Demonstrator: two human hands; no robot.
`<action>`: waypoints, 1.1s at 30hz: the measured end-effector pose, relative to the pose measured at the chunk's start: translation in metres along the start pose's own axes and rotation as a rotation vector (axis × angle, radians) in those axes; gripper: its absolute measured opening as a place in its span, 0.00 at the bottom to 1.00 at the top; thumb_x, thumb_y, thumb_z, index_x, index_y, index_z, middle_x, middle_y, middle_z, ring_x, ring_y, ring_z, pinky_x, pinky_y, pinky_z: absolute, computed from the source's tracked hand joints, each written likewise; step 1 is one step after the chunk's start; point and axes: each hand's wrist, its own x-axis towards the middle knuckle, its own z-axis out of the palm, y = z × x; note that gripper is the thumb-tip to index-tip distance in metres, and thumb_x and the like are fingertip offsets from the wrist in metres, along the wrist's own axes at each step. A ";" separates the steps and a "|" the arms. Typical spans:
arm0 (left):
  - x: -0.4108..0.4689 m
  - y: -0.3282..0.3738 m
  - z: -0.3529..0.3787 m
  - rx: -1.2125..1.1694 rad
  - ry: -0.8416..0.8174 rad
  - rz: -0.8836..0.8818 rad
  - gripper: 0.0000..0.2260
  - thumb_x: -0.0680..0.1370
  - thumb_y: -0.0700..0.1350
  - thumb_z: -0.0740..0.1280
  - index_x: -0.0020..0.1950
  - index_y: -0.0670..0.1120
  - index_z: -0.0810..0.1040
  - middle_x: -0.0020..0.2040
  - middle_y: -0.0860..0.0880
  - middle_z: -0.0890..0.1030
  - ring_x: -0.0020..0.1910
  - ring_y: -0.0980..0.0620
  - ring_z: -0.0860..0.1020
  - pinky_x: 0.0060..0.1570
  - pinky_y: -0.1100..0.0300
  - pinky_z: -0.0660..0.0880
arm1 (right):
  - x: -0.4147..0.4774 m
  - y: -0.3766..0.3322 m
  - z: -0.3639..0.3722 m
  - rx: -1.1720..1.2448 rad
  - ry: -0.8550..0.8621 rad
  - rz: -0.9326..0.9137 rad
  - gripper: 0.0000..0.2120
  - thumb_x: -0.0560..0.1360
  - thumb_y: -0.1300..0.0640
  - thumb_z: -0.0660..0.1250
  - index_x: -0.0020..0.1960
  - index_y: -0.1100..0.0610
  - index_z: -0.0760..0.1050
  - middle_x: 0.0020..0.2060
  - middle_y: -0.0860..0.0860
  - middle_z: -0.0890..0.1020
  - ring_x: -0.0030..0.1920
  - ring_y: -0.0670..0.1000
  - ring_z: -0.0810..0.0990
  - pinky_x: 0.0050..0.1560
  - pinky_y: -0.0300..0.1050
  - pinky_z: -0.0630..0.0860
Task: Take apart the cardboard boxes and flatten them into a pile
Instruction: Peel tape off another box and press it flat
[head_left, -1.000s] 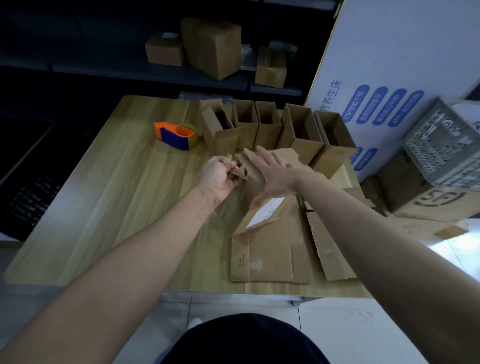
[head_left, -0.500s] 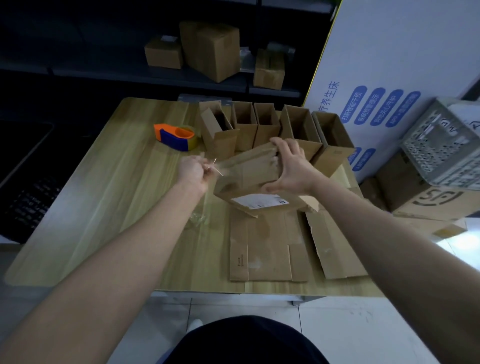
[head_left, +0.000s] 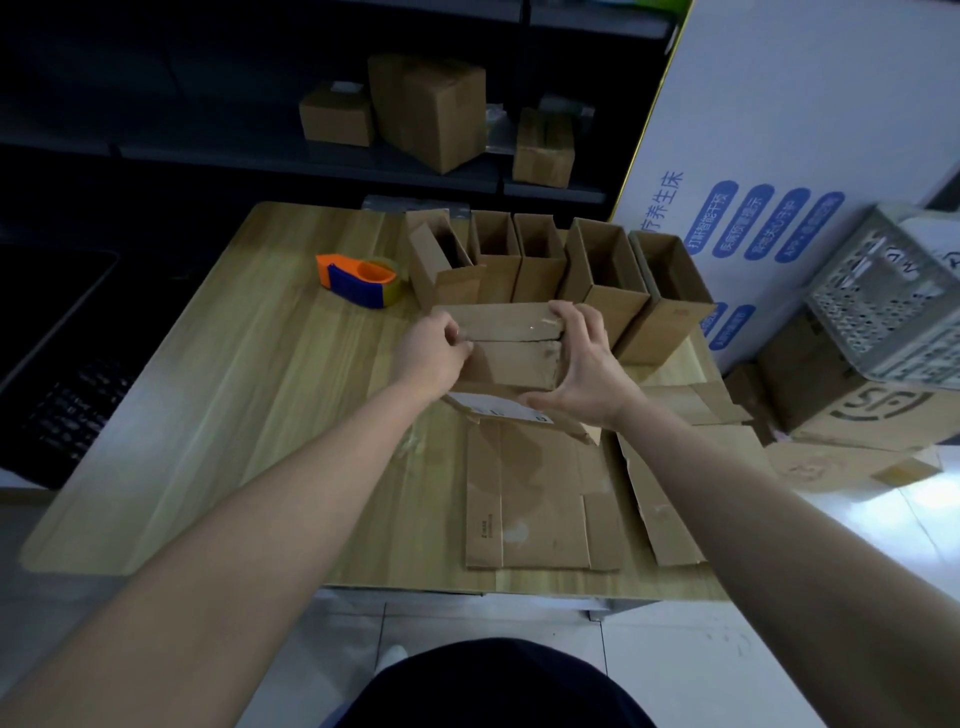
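Hands are clamped on the closed box (head_left: 506, 364)!
Its left end is pinched at the seam by the left hand (head_left: 434, 356), fingers curled; its right end is wrapped by the right hand (head_left: 584, 366), thumb on the near edge. The box is held just right of the tape dispenser (head_left: 361, 278); open boxes (head_left: 545, 260) are lined up right of the dispenser too, flattened cardboard (head_left: 535, 493) laid nearer, on the table (head_left: 208, 389).

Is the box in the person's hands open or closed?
Closed. The held box has two flaps meeting along a middle seam; the left hand pinches one end, the right hand grips the other.
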 end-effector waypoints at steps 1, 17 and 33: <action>-0.001 0.000 0.000 -0.003 0.015 0.022 0.04 0.77 0.43 0.67 0.43 0.46 0.74 0.43 0.49 0.78 0.44 0.48 0.77 0.40 0.57 0.73 | -0.002 0.003 0.001 0.022 -0.001 0.008 0.50 0.61 0.47 0.80 0.72 0.44 0.51 0.70 0.48 0.53 0.71 0.55 0.57 0.70 0.54 0.66; -0.018 0.020 0.006 -0.329 -0.207 0.097 0.04 0.74 0.39 0.70 0.42 0.47 0.79 0.51 0.51 0.74 0.46 0.56 0.73 0.41 0.71 0.68 | 0.009 0.008 0.003 -0.539 -0.268 0.233 0.60 0.62 0.38 0.76 0.78 0.49 0.38 0.78 0.53 0.47 0.77 0.59 0.44 0.73 0.67 0.40; 0.021 -0.089 -0.038 -0.776 0.580 -0.781 0.09 0.79 0.37 0.59 0.53 0.39 0.79 0.57 0.41 0.80 0.48 0.49 0.78 0.53 0.56 0.77 | 0.022 0.003 -0.032 -0.420 0.014 0.116 0.57 0.61 0.45 0.78 0.77 0.50 0.45 0.74 0.54 0.55 0.74 0.59 0.53 0.75 0.63 0.48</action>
